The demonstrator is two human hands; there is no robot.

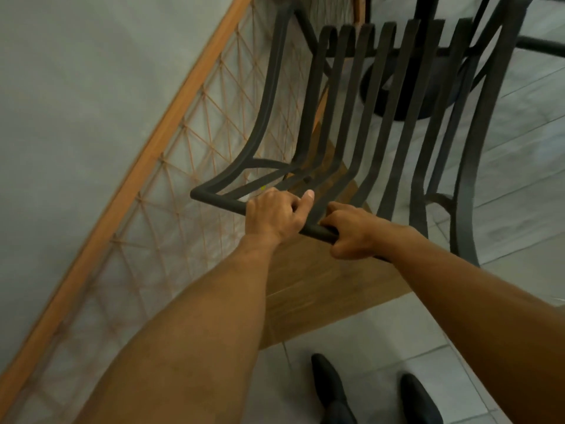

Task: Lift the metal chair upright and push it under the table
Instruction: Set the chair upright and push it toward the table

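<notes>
The dark metal chair (382,96) fills the upper middle of the head view, its curved slats running away from me toward its seat. Both hands grip its top rail. My left hand (275,214) is wrapped around the rail left of centre, thumb raised over the bar. My right hand (354,232) is closed on the same rail just to the right. Past the chair, at the top edge, stands the table's round dark pedestal base (406,96). The table's top is out of view.
A wooden-framed lattice screen (171,166) runs diagonally on my left, close to the chair's left side. A wooden board or step (321,283) lies on the pale tiled floor under the rail. My black shoes (333,390) stand at the bottom.
</notes>
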